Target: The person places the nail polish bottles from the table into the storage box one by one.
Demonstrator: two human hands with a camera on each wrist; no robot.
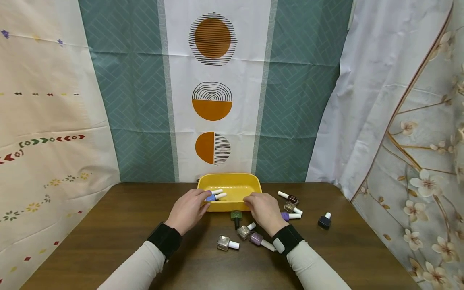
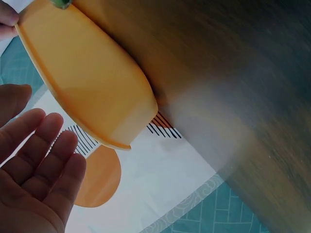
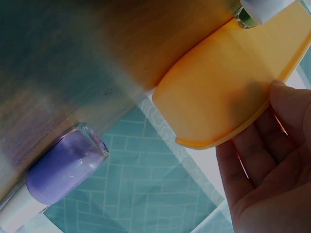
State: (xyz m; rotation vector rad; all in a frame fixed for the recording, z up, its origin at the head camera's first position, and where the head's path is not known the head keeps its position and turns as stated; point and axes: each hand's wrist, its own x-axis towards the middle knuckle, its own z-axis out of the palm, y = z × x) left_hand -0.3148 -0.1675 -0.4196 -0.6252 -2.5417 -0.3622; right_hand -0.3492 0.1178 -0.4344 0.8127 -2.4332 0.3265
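A glossy, round-cornered yellow tray (image 1: 226, 207) (two white-capped bottles (image 1: 211, 198) inside) meets the right hand (image 1: 267, 210), fingers pinching its rim; the left hand (image 1: 186, 211), fingers relaxed, empty, is at its left end.

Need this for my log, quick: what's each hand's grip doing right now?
Left grip: open, holding nothing.
Right grip: closed, holding the yellow bin by its rim.

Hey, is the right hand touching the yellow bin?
Touching. In the right wrist view, the right hand pinches the yellow bin by its rim.
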